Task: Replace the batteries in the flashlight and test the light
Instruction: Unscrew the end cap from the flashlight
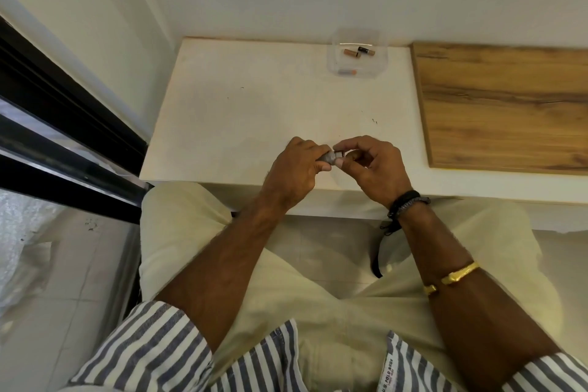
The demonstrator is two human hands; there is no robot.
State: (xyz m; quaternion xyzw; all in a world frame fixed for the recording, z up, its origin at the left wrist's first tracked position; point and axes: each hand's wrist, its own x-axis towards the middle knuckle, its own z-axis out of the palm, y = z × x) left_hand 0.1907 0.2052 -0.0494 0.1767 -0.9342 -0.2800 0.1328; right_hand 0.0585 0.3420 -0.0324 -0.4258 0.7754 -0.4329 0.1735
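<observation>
We sit at a white table (pixel 241 99) with a wood-grain board (pixel 502 105) lying along its right side. At the far edge stands a clear plastic box (pixel 380 68) holding loose batteries (pixel 359 53), copper and black, well apart from our hands.

Near the front edge, our left hand (pixel 294 169) is wrapped tight around the flashlight (pixel 331 157), a small grey metal tube mostly hidden in the fist. Our right hand (pixel 370 165) pinches its exposed end between thumb and forefinger, closed on what looks like the end cap; we judge this to be the unscrewing or screwing step, though we cannot tell which.

The flashlight should be light, rigid and somewhat slick where smooth, so we grip the barrel firmly and turn at the ridged end. The batteries will roll easily and are best taken by their sides.

A tag on the striped shirt (pixel 385 374) reads "U.S. POLO ASSN". The battery labels are too small to read.
</observation>
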